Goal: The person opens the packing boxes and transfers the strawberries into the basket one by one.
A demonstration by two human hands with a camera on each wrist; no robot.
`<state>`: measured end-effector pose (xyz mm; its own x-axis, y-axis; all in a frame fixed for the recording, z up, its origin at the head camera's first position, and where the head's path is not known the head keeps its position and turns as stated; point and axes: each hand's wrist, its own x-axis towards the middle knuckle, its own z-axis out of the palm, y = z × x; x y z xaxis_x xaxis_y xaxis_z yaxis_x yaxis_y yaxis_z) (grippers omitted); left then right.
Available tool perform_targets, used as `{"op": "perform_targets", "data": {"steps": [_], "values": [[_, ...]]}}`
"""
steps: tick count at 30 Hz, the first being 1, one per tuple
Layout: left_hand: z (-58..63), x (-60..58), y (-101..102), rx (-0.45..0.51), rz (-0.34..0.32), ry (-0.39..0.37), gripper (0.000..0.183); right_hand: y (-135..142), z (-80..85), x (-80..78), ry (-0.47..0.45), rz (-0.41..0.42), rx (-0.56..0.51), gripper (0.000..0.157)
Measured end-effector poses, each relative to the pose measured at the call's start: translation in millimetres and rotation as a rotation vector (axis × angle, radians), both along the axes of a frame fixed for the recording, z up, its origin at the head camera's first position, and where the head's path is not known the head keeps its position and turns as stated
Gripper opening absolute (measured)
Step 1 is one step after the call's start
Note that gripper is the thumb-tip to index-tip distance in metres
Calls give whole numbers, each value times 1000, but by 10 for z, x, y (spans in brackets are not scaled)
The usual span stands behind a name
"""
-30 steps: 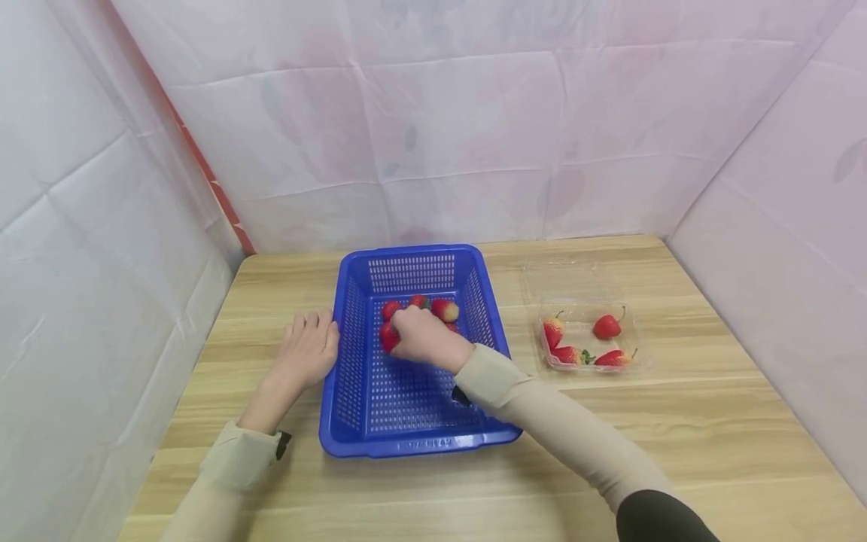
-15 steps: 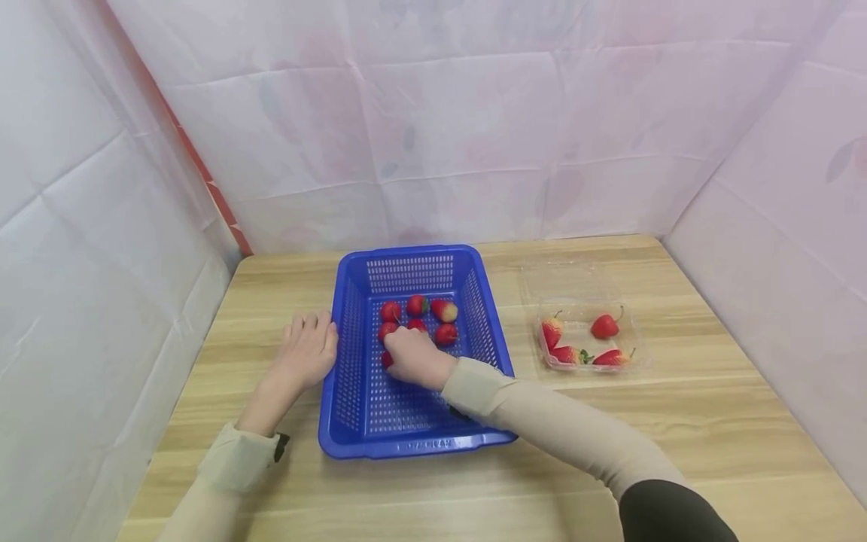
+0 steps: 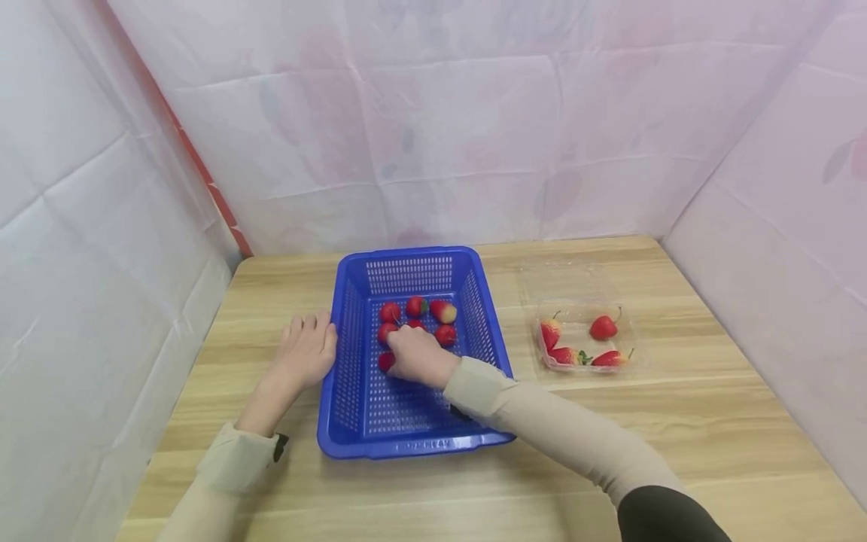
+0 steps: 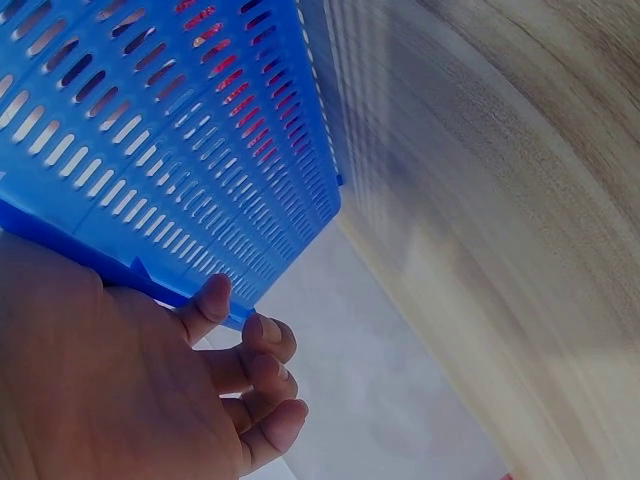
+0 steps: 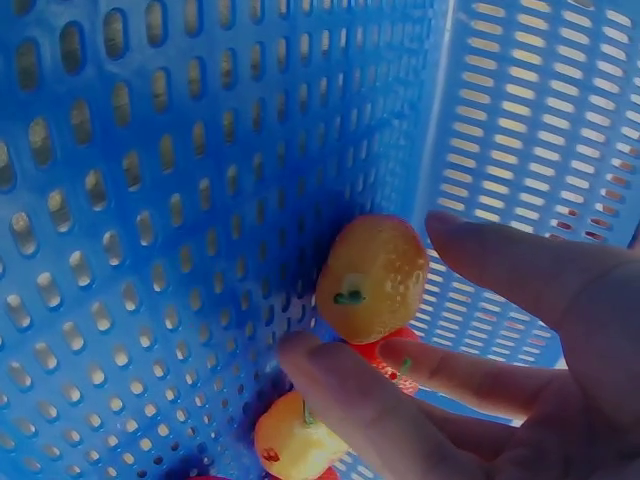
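Since the frame from a second ago, the right hand (image 3: 421, 357) has shifted toward the near side of the blue basket (image 3: 400, 414), leaving the middle strawberries (image 3: 445, 335) in plainer view. From my end, the left hand (image 3: 308, 350) stays at the basket's left side.

On my right-wrist feed, the right hand's thumb and fingers stand well apart and fairly straight around a pale-topped strawberry (image 5: 372, 285) with a green stem; I cannot tell whether the thumb tip touches it. The left hand's fingers are loosely bent, the thumb against the rim and the rest just outside it.

I can make out seven strawberries inside the basket, on its slotted floor, one of them right at the right hand's fingertips. Raised characters (image 3: 427, 445) run along the near rim, too faint for me to read.

Farther right on the wooden tabletop (image 3: 691, 421), I see a clear plastic box (image 3: 576, 335) with its lid (image 3: 562, 282) folded back, holding four more strawberries. Both forearms wear beige sleeves (image 3: 576, 433). White cloth (image 3: 460, 135) with a washed-out pink floral print surrounds the tabletop, and a red strip (image 3: 203, 169) runs down at the left.
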<state>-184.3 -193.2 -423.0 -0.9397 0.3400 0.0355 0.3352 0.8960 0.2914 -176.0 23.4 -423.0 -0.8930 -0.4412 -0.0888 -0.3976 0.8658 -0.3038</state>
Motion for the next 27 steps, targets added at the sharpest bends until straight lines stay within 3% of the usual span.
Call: {"op": "perform_targets", "data": {"steps": [7,15,18,27], "values": [[0,8,-3,-11,13,-2,32,14,96,18,-36,-22,2,33],[10,9,14,-19,12,7,31,138,402,15,-52,-96,-17,38],[12,11,15,-21,11,8,31,207,500,27,-14,-96,-13,39],[12,-2,26,-40,23,24,53,427,808,119,-19,-121,-154,27]]}}
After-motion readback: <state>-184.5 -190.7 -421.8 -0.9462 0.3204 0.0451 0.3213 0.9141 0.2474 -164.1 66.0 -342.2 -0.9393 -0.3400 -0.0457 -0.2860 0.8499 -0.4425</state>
